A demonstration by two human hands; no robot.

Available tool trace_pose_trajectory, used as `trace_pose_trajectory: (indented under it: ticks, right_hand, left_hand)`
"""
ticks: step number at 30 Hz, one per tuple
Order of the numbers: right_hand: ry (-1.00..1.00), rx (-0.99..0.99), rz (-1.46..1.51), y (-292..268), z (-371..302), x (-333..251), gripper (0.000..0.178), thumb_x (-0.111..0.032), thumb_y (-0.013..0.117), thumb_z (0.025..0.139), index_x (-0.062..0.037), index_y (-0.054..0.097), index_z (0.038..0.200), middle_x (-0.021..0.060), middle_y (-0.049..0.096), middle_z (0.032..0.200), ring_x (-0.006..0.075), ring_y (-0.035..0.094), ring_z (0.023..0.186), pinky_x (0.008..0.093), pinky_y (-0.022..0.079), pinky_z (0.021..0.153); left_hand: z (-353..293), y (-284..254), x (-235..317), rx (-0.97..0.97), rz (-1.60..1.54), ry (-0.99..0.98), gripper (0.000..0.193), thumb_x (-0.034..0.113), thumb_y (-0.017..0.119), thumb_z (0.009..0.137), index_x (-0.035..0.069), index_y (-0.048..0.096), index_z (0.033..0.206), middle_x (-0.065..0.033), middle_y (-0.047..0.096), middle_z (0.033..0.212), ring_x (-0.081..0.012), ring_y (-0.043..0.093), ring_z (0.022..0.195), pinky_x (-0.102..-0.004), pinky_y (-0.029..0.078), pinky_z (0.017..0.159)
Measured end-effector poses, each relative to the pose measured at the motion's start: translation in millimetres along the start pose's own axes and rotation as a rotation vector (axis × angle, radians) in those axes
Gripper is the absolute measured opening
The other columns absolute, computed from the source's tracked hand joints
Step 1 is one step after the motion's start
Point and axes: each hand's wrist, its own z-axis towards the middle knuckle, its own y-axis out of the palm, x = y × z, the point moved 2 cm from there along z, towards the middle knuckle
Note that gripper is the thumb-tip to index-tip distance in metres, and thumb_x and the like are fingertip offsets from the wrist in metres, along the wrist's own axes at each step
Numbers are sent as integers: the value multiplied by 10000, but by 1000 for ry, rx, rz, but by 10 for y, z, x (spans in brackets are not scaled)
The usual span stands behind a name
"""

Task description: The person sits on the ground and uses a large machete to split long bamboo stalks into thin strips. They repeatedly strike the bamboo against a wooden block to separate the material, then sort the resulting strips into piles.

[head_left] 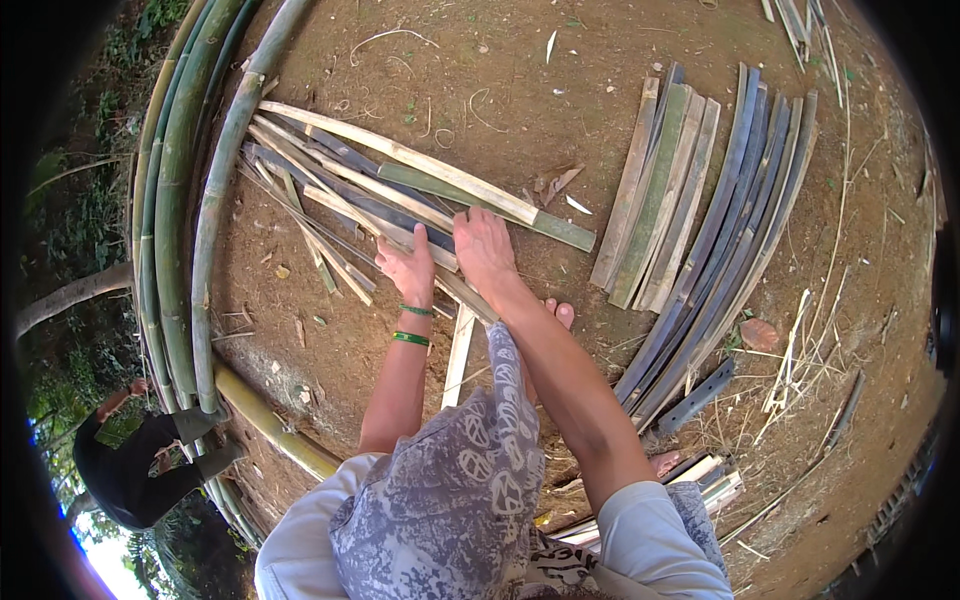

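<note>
Several split bamboo strips (390, 152) lie fanned out in front of me, pale on the inner faces and green or dark on the outer ones. My left hand (408, 268) is closed around a bamboo strip (468, 296) in this pile, thumb on top and fingers on its far side. Just right of it, my right hand (483, 245) has its fingers curled over the near ends of the strips, closed on bamboo too. Its palm side is hidden. A wider green-tipped strip (565, 230) runs past my right knuckles.
Sorted bamboo slats (660, 190) and longer dark slats (735, 240) lie to the right. Whole green poles (180, 200) line the left side. At lower left is another person in dark clothes (125, 470). Shavings (790, 370) litter the brown soil; a pale strip (458, 355) lies near my knees.
</note>
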Motion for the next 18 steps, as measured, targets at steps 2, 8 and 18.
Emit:
trace_pose_trajectory:
  ticks: [2, 8, 18]
  right_hand:
    - [55, -80, 73, -97, -65, 31, 413, -135, 533, 921, 15, 551, 1306, 201, 622, 1017, 375, 649, 951, 485, 546, 779]
    - [279, 192, 253, -905, -1123, 346, 470, -187, 608, 924, -28, 530, 1360, 210, 618, 974, 409, 652, 875, 494, 533, 734]
    - [697, 727, -30, -1212, -1624, 1356, 436, -154, 543, 1007, 89, 478, 1363, 318, 607, 1156, 481, 606, 1014, 509, 476, 860]
  left_hand:
    - [78, 26, 4, 39, 33, 3, 926, 456, 775, 823, -91, 332, 1424, -338, 425, 1270, -509, 461, 1148, -565, 401, 1017]
    - [88, -10, 184, 31, 239, 169, 856, 658, 781, 740, -60, 601, 1168, -306, 461, 1165, -430, 495, 1029, -543, 455, 915]
    - [388, -131, 6, -132, 216, 29, 724, 322, 877, 682, -116, 545, 1154, -320, 473, 1188, -413, 521, 1059, -464, 458, 953]
